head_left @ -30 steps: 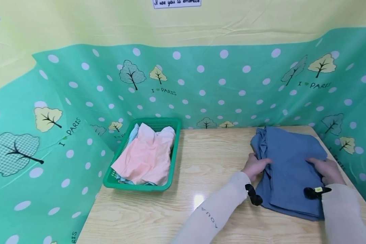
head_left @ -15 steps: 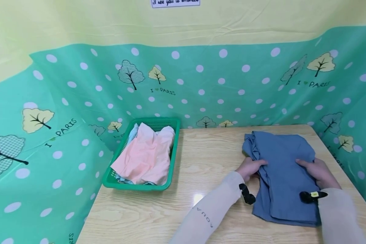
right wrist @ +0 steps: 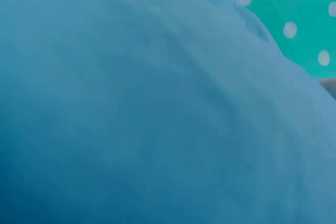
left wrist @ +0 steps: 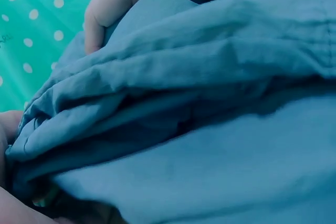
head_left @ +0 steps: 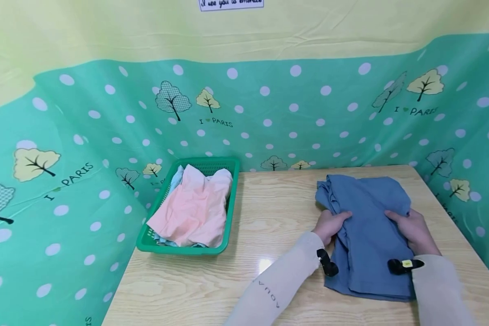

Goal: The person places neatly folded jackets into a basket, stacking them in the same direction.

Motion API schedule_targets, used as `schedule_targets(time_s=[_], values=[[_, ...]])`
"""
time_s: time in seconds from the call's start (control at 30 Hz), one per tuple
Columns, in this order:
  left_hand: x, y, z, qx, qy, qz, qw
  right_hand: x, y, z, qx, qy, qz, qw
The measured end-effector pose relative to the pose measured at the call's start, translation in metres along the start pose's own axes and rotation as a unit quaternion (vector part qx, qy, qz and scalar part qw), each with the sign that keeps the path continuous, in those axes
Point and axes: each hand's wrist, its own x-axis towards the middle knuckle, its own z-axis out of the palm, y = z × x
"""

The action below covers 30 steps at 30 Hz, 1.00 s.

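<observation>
A folded blue garment (head_left: 371, 235) lies toward the right side of the table in the head view, its layers bunched along the left edge. My left hand (head_left: 329, 225) grips that left edge, thumb on top and fingers hidden beneath the cloth. On the opposite side my right hand (head_left: 411, 230) holds the right edge, its thumb also over the top layer. Up close in the left wrist view, the garment's gathered folds (left wrist: 173, 72) show, with stitching at the far right. Blue cloth (right wrist: 157, 108) fills most of the right wrist view.
A green plastic basket (head_left: 233, 213) stands on the left of the wooden table (head_left: 269, 208). In it lie a pink cloth (head_left: 193, 206) and some light blue fabric. A dotted green and yellow curtain (head_left: 293, 108) encloses the table at the back and sides.
Both hands have moved left together, bringing the blue garment with them away from the table's right edge. The basket keeps its place on the table.
</observation>
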Motion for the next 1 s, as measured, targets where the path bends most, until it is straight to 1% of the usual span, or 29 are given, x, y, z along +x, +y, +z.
schedule_targets(time_s=[0.17, 0.27, 0.43, 0.6, 0.7, 0.83, 1.0], values=[[-0.001, 0.004, -0.006, -0.001, 0.013, 0.002, 0.9999, -0.004, -0.010, 0.009, 0.009, 0.011, -0.019, 0.9997], [-0.001, 0.006, -0.009, -0.008, 0.019, 0.003, 0.9998, -0.005, -0.016, 0.015, 0.012, 0.025, -0.032, 0.9991], [0.000, 0.011, -0.017, -0.019, 0.013, 0.012, 0.9997, -0.009, -0.026, 0.022, 0.020, 0.041, -0.041, 0.9981], [-0.002, 0.020, -0.029, -0.029, 0.004, 0.033, 0.9990, -0.011, -0.037, 0.029, 0.033, 0.041, -0.046, 0.9975], [-0.006, 0.027, -0.039, -0.034, 0.001, 0.036, 0.9988, -0.011, -0.043, 0.035, 0.049, 0.031, -0.045, 0.9973], [-0.011, 0.035, -0.055, -0.042, 0.001, 0.036, 0.9985, -0.012, -0.053, 0.041, 0.055, 0.008, -0.049, 0.9972], [-0.014, 0.043, -0.081, -0.053, -0.009, 0.062, 0.9967, -0.016, -0.068, 0.048, 0.049, -0.039, -0.061, 0.9962]])
